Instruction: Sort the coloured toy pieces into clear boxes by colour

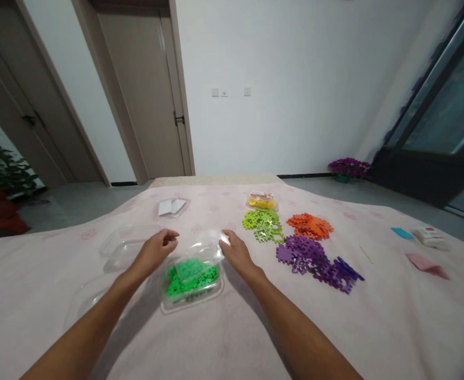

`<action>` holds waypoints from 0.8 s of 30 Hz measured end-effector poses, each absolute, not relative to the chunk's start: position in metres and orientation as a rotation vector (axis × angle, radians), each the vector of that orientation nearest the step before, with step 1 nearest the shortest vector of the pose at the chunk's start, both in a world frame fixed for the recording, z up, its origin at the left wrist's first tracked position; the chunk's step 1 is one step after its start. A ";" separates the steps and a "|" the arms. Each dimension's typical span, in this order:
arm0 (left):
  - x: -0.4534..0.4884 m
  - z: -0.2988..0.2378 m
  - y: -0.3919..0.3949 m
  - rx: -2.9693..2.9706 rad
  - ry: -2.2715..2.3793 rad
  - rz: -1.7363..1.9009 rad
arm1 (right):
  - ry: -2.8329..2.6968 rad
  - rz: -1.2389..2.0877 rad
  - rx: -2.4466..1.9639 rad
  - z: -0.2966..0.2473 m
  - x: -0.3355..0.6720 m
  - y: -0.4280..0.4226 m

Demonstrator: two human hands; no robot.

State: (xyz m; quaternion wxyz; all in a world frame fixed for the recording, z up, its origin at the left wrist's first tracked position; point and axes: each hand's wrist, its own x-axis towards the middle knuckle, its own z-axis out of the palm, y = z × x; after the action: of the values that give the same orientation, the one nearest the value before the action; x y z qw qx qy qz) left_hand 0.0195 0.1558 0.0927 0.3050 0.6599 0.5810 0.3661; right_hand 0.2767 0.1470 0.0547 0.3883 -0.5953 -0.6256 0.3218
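Observation:
A clear plastic box (pixel 216 288) full of bright green foam pieces (pixel 188 282) sits on the pink cloth in front of me. Its clear lid (pixel 200 256) lies tilted over the top. My right hand (pixel 237 253) pinches the lid's far right corner. My left hand (pixel 156 250) hovers just left of the box with fingers curled and thumb near fingertips, and nothing shows in it.
Empty clear trays (pixel 126 245) lie left of the box. To the right are piles of light green (pixel 264 224), orange (pixel 310 226) and purple (pixel 314 261) foam pieces, plus a yellow-filled box (pixel 262 200). Small items (pixel 429 237) lie at the far right.

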 end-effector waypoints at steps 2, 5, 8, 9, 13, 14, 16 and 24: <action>0.027 0.074 0.140 1.953 1.571 1.137 | -1.655 0.726 -1.635 0.051 0.278 0.136; 0.037 0.049 0.114 2.083 1.554 1.207 | -1.743 0.710 -1.743 0.052 0.277 0.120; 0.043 0.031 0.098 2.025 1.613 1.256 | -1.831 0.633 -1.822 0.057 0.271 0.107; 0.043 0.027 0.095 1.971 1.625 1.282 | -1.859 0.605 -1.847 0.058 0.269 0.103; 0.041 0.023 0.100 1.696 1.587 1.415 | -1.914 0.507 -1.970 0.064 0.257 0.092; 0.040 0.023 0.103 1.626 1.573 1.435 | -1.919 0.477 -2.003 0.064 0.255 0.090; 0.037 0.022 0.109 1.454 1.549 1.442 | -1.934 0.424 -2.046 0.065 0.251 0.085; 0.036 0.020 0.108 0.821 1.379 1.401 | -1.981 0.450 -2.042 0.068 0.248 0.073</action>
State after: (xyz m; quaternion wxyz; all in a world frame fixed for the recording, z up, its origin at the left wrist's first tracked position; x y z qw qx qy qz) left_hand 0.0356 0.1081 0.0202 0.4842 0.3370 0.5663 0.5755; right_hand 0.2479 0.0731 0.0678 0.1303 -0.7028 -0.6820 0.1548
